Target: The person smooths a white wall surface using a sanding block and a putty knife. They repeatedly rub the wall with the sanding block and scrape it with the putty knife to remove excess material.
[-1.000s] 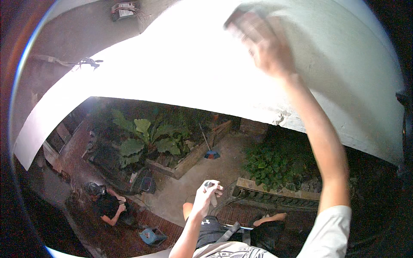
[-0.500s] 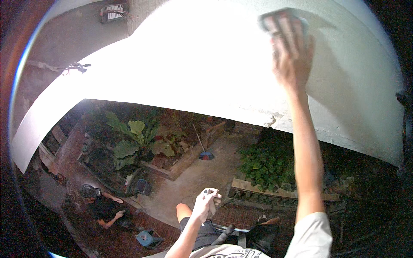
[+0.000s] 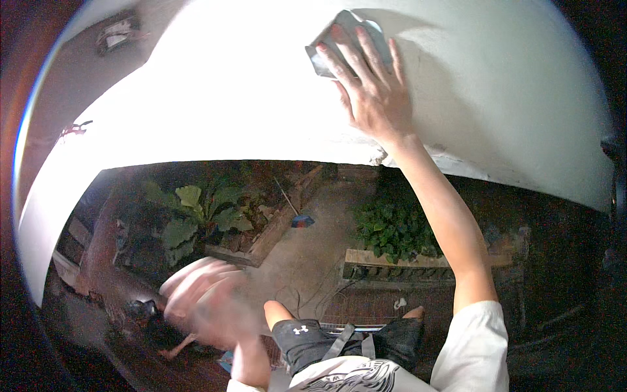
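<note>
while the right hand [image 3: 375,98] presses a grey sanding pad [image 3: 346,40] flat on the white wall [image 3: 509,85], fingers [image 3: 356,62] spread over it, it looks light, thin, bendable. below the wall, the left hand [image 3: 206,300] blurs; grip unclear.

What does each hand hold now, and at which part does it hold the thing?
The right hand presses a grey sanding pad flat against the white wall, fingers spread over its back. The left hand is blurred; no hold can be told.
</note>
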Demonstrator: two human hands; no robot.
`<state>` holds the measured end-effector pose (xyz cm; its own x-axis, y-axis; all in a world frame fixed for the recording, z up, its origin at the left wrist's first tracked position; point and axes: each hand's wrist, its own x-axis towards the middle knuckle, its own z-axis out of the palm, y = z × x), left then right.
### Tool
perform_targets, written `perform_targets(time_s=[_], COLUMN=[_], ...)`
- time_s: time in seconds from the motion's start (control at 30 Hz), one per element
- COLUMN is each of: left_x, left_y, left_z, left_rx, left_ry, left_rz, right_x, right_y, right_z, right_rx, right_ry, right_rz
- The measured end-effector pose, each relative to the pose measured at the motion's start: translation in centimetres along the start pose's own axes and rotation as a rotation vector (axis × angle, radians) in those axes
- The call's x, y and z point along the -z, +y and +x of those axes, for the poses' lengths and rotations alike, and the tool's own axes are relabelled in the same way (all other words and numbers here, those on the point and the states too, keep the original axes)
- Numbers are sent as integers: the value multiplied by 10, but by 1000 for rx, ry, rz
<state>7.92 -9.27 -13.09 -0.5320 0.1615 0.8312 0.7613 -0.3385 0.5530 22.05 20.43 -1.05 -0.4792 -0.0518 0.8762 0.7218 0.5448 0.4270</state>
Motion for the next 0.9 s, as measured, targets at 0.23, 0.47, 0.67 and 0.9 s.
perform_targets(time_s=[0.23,0.47,0.67,0.9], left_x=[12,-6,-8,-10], left_y=[69,83,77,75], left_z=[128,140,141,147], left_rx=[-1297,-1431,-1467,-1481], left_ry=[-448,-712,-726,-704], left_rz=[218,245,237,197], right_x=[-8,8,15,10], right_y=[-9,-9,-13,-16], right_z=[-4,2,8,8], right_rx=[5,15,22,43], right_ry=[-18,55,19,31], right_rz=[-32,180,102,96])
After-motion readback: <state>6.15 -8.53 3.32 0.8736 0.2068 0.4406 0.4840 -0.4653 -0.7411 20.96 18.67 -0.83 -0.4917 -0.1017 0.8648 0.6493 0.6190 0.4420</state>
